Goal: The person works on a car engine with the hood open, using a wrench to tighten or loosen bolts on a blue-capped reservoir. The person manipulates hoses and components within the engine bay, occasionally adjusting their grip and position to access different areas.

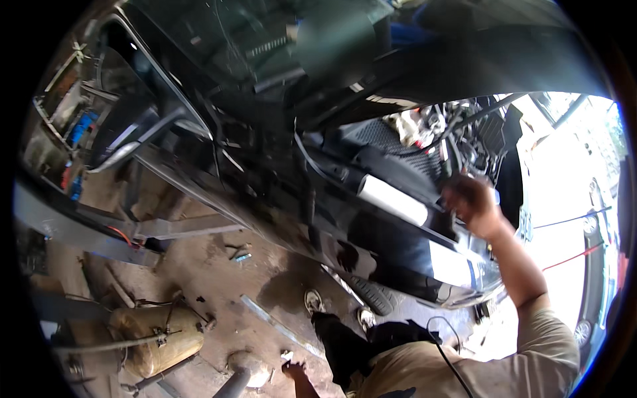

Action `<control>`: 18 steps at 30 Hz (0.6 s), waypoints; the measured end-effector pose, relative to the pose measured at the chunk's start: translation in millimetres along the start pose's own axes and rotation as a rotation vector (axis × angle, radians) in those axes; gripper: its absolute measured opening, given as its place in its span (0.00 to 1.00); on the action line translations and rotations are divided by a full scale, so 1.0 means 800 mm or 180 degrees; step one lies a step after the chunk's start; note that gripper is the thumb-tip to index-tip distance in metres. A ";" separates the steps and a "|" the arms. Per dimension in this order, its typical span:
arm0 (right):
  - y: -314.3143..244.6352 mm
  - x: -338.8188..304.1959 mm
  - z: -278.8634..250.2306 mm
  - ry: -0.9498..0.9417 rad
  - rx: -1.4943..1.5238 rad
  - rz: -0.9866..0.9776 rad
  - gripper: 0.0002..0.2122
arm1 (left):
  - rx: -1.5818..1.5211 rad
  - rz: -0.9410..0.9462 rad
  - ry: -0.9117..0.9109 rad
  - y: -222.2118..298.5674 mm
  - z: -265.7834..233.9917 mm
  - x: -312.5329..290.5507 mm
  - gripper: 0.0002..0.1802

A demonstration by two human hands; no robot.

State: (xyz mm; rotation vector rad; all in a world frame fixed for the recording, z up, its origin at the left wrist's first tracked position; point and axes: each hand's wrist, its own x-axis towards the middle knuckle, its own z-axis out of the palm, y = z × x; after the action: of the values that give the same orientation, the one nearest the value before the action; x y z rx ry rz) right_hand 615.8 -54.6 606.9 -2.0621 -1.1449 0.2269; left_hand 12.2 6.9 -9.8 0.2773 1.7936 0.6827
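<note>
A black car with its hood (491, 63) raised stands in front of me. My right hand (472, 204) reaches over the front fender to the near edge of the engine bay (464, 136). Its fingers are curled and dark against the parts below, and what they hold, if anything, is hidden. On the fender beside it lies a smooth white strip or roll (393, 199). My left hand (293, 369) hangs low at my side, away from the car, with its fingers loosely apart and nothing visible in them.
A side mirror (123, 132) juts out at the left. On the floor are a tan tank (156, 339), a long flat metal bar (282, 326) and a grey post base (249, 369). A metal lift arm (192, 227) reaches under the car. Another car (590, 278) stands far right.
</note>
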 end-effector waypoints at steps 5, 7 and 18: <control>0.053 0.091 -0.008 0.0159 -0.2620 -0.0212 0.08 | 0.0723 0.0039 -0.0580 0.110 0.114 0.017 0.09; 0.038 0.163 0.034 0.0341 -0.2828 0.0807 0.13 | 0.1388 -0.0006 -0.0788 0.159 0.139 0.005 0.11; 0.120 0.307 0.056 -0.0356 -0.4271 0.0156 0.12 | 0.1698 -0.0386 -0.0894 0.106 0.107 0.126 0.10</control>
State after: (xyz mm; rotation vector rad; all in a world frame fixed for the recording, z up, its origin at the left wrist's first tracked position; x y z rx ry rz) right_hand 800.5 132.9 557.3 -3.2267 -1.5069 -0.5878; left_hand 45.9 152.9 -57.4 0.5850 1.6759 0.0603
